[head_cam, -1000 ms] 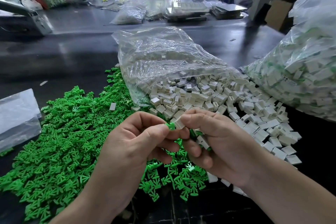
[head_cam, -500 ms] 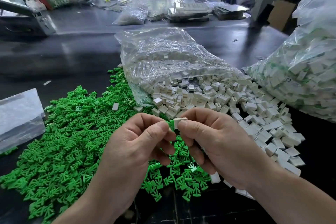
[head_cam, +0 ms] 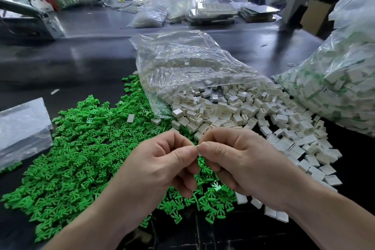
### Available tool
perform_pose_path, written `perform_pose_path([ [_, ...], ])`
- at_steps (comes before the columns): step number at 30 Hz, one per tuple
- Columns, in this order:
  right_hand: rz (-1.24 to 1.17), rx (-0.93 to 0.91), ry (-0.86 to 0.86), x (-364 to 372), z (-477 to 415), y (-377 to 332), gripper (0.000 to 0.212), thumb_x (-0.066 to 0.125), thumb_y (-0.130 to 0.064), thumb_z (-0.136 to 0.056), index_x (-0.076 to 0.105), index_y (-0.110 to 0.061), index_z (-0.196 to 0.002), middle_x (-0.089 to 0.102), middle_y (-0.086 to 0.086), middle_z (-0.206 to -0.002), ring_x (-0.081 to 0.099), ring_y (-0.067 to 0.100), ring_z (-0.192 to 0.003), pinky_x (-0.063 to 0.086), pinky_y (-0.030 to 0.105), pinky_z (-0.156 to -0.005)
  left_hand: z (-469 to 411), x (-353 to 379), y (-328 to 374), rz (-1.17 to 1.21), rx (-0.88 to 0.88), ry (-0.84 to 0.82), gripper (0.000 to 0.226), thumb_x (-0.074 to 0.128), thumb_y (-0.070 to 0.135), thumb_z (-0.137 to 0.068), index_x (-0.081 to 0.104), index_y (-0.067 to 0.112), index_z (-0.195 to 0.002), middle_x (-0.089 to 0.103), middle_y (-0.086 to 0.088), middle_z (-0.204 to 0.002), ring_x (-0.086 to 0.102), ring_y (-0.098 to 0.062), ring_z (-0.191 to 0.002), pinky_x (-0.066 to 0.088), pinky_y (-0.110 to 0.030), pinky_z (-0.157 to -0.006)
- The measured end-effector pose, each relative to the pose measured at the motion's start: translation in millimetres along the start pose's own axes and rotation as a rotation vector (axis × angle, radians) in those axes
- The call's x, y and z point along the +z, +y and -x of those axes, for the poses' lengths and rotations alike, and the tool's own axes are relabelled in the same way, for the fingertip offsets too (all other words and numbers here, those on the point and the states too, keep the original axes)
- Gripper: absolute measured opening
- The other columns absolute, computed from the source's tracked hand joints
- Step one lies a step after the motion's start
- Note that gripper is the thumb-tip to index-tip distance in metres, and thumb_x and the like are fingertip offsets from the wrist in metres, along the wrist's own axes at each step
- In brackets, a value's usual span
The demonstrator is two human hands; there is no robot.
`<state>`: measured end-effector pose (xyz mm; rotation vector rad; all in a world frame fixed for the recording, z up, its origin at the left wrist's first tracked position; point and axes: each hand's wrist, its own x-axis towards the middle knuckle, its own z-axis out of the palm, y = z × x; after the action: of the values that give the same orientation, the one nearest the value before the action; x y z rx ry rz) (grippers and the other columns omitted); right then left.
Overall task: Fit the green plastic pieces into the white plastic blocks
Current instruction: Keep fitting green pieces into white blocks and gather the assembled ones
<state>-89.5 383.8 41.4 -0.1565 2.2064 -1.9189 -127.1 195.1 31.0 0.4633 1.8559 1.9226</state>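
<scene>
Dark, glossy desk (head_cam: 91, 63) fills a cluttered workshop. A heap of green pieces (head_cam: 81, 158) spreads from 7 to 10 o'clock, loose white blocks (head_cam: 233, 111) spill from a clear bag (head_cam: 182, 67) between 12 and 3 o'clock, and a bigger full bag (head_cam: 334, 87) sits at 2 o'clock. At the centre, raised above the heaps, the left hand (head_cam: 158, 168) and right hand (head_cam: 243, 164) meet tip to tip, each with thumb and forefinger pinched tight. The right pinches a white block (head_cam: 199, 153), of which only a pale sliver shows. The left, I judge, pinches the green piece going into it, which the fingers hide. Its long axis cannot be read; from the grips it probably lies along the 9-to-3 line, pointing toward 3 o'clock into the block's opening. The risk is a skewed push: entering tilted, the piece could jam or bend, and so small a thing squeezed hard could pop out and vanish among the heaps below.
</scene>
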Motion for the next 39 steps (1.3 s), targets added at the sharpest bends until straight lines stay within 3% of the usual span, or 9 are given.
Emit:
perform_pose_path([
  [5, -0.119, 0.047, 0.047, 5.6, -0.1, 0.9, 0.022, 0.062, -0.039, -0.089, 0.066, -0.019, -0.080, 0.051, 0.001, -0.067, 0.039, 0.012, -0.043, 0.028, 0.018, -0.036, -0.7, -2.1, -1.8, -0.015, 0.031, 0.020, 0.021, 0.077, 0.035, -0.077, 0.068, 0.015, -0.079, 0.067, -0.011, -0.071, 0.063, -0.024, -0.058, 0.051, -0.029, -0.052],
  [8, -0.289, 0.103, -0.004, 9.3, 1.0, -2.9, 0.022, 0.064, -0.031, -0.094, 0.064, -0.013, -0.083, 0.051, 0.007, -0.071, 0.038, 0.012, -0.042, 0.027, 0.016, -0.034, -0.7, -2.2, -2.9, -0.054, 0.110, 0.078, 0.043, 0.068, 0.058, -0.078, 0.070, 0.017, -0.091, 0.072, -0.012, -0.090, 0.070, -0.029, -0.084, 0.055, -0.041, -0.073],
  [11, -0.284, 0.106, -0.088, 23.2, 5.8, -6.1, 0.018, 0.064, -0.031, -0.093, 0.066, -0.022, -0.077, 0.054, 0.003, -0.067, 0.043, 0.010, -0.041, 0.031, 0.017, -0.033, 0.7, 8.7, -4.5, 0.173, 0.142, 0.100, 0.073, 0.047, 0.072, -0.084, 0.069, 0.006, -0.107, 0.069, -0.021, -0.109, 0.065, -0.038, -0.106, 0.049, -0.050, -0.090],
  [15, -0.050, 0.070, -0.074, 48.2, 10.8, -1.6, 0.018, 0.055, -0.044, -0.090, 0.073, -0.038, -0.086, 0.061, -0.003, -0.062, 0.055, 0.007, -0.045, 0.042, 0.021, -0.043, 5.1, 31.0, -7.4, 0.291, 0.036, 0.116, 0.079, 0.041, 0.075, -0.084, 0.074, 0.004, -0.082, 0.072, -0.024, -0.101, 0.070, -0.041, -0.091, 0.059, -0.050, -0.070],
  [20, 0.022, 0.025, 0.006, 53.7, 11.0, 0.4, 0.024, 0.052, -0.046, -0.091, 0.071, -0.045, -0.105, 0.065, -0.018, -0.067, 0.061, 0.000, -0.053, 0.045, 0.018, -0.052, 5.0, 37.4, -3.0, 0.268, 0.116, 0.268, 0.074, 0.045, 0.073, -0.084, 0.071, 0.006, -0.064, 0.073, -0.025, -0.086, 0.069, -0.047, -0.070, 0.050, -0.068, -0.071],
  [25, 0.007, 0.013, -0.027, 52.8, 13.5, -3.9, 0.022, 0.054, -0.039, -0.096, 0.071, -0.043, -0.108, 0.065, -0.022, -0.065, 0.060, -0.006, -0.054, 0.043, 0.008, -0.051, 7.2, 39.6, 0.5, 0.280, 0.139, 0.301, 0.072, 0.045, 0.071, -0.085, 0.071, 0.008, -0.062, 0.073, -0.023, -0.084, 0.069, -0.046, -0.064, 0.058, -0.051, -0.052],
  [31, -0.042, 0.025, -0.061, 50.5, 12.8, -9.5, 0.020, 0.056, -0.031, -0.101, 0.074, -0.038, -0.096, 0.062, -0.015, -0.059, 0.057, -0.002, -0.048, 0.041, 0.013, -0.045, 9.3, 41.9, 0.9, 0.288, 0.099, 0.294, 0.074, 0.041, 0.072, -0.084, 0.072, 0.007, -0.066, 0.073, -0.025, -0.085, 0.069, -0.046, -0.067, 0.056, -0.058, -0.059],
  [35, -0.299, 0.050, -0.046, 43.8, 8.2, -10.1, 0.022, 0.060, -0.029, -0.091, 0.067, -0.029, -0.071, 0.050, 0.001, -0.060, 0.042, 0.007, -0.037, 0.030, 0.015, -0.033, 5.3, 34.3, 1.3, 0.193, 0.109, 0.215, 0.073, 0.039, 0.074, -0.084, 0.072, 0.010, -0.095, 0.072, -0.018, -0.100, 0.070, -0.043, -0.082, 0.055, -0.057, -0.068],
  [39, -0.552, 0.057, -0.013, 22.1, 3.5, -7.6, 0.020, 0.058, -0.030, -0.090, 0.061, -0.019, -0.074, 0.050, -0.001, -0.059, 0.037, 0.007, -0.036, 0.027, 0.014, -0.033, 7.2, 21.4, 4.3, -0.196, 0.371, 0.243, 0.028, 0.066, 0.038, -0.085, 0.067, 0.021, -0.107, 0.073, 0.001, -0.102, 0.071, -0.016, -0.094, 0.056, -0.022, -0.076],
])
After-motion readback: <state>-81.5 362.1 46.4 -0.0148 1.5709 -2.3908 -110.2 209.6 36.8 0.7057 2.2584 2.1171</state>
